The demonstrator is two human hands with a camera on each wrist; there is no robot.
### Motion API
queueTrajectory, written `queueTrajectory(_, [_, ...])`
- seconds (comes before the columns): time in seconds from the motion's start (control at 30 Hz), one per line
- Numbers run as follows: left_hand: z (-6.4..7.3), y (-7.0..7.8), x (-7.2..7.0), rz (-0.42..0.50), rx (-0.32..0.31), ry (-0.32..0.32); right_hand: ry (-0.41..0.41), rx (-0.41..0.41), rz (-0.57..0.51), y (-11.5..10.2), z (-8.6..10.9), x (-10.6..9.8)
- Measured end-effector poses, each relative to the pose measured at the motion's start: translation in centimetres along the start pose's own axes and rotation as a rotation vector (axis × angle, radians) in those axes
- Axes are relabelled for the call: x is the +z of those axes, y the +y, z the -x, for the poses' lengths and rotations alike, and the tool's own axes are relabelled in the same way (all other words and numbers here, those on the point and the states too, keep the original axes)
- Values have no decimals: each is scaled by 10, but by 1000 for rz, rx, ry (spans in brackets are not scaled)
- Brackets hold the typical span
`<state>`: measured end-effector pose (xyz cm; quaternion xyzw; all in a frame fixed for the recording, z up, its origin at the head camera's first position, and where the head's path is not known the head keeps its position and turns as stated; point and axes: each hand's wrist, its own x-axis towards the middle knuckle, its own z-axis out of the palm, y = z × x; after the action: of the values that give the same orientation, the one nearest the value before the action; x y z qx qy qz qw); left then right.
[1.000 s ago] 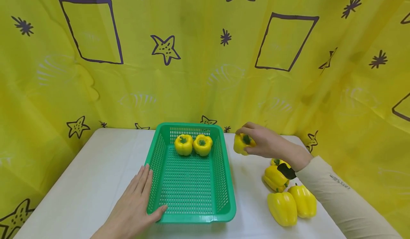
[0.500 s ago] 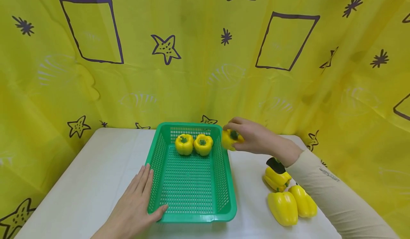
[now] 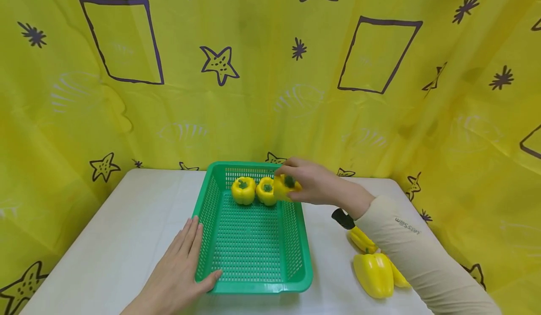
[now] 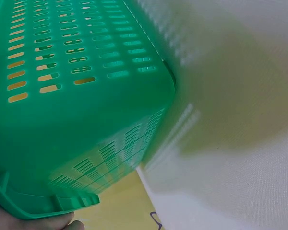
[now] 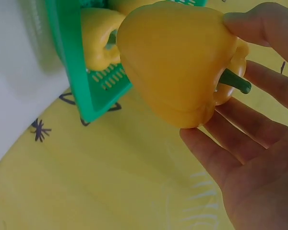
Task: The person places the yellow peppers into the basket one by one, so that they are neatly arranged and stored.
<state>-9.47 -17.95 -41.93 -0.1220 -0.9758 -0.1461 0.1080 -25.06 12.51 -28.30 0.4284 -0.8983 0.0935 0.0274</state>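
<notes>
My right hand (image 3: 314, 183) grips a yellow bell pepper (image 3: 282, 189) over the right rim of a green plastic basket (image 3: 249, 288). In the right wrist view, thumb and fingers spread round the stem end of this pepper (image 5: 173, 62), its green stem pointing back at the palm. Two more yellow peppers, a left one (image 3: 243, 192) and a right one (image 3: 264, 194), stand at the basket's far end; the held pepper partly covers the right one. My left hand (image 3: 175, 265) rests on the basket's left side with straight fingers, thumb at the near-left corner.
Right of the basket, several yellow peppers lie on the white table (image 3: 114, 226), including one in front (image 3: 374, 275) and one behind it (image 3: 361, 240); my right sleeve (image 3: 416, 244) partly hides them. A yellow patterned curtain (image 3: 262, 108) hangs along the back and right.
My right hand has carried its pepper leftward from above the table to over the basket's right rim. The left hand and the basket stay put.
</notes>
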Motion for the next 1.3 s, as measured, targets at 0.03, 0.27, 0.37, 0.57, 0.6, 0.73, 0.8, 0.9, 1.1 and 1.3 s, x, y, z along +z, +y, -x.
queueTrajectory(0.03, [0, 0, 0, -10, 4, 6, -4, -3, -4, -1, -2, 2])
queueTrajectory(0.27, [-1, 0, 0, -8, -1, -9, -16, -32, -8, -6, -13, 14])
queueTrajectory(0.37, [-1, 0, 0, -27, 17, 16, -31, -27, -18, -8, -17, 18])
queueTrajectory(0.57, [0, -1, 1, -35, 26, 20, -53, -18, -45, -11, -26, 26])
queueTrajectory(0.6, [0, -1, 1, -33, 20, 12, -56, -17, -47, -12, -28, 28])
queueTrajectory(0.73, [0, -1, 1, -22, 2, -6, -77, -15, -49, -15, -37, 35])
queueTrajectory(0.8, [0, -1, 1, -20, 2, -4, -87, -17, -53, -18, -41, 39])
queueTrajectory(0.9, [0, -1, 2, -30, 8, 7, -102, -25, -61, -21, -45, 44])
queueTrajectory(1.1, [0, -1, 2, -31, 9, 6, -114, -27, -59, -26, -53, 55])
queueTrajectory(1.3, [0, 0, 1, -27, 6, 12, -130, -22, -75, -30, -61, 64])
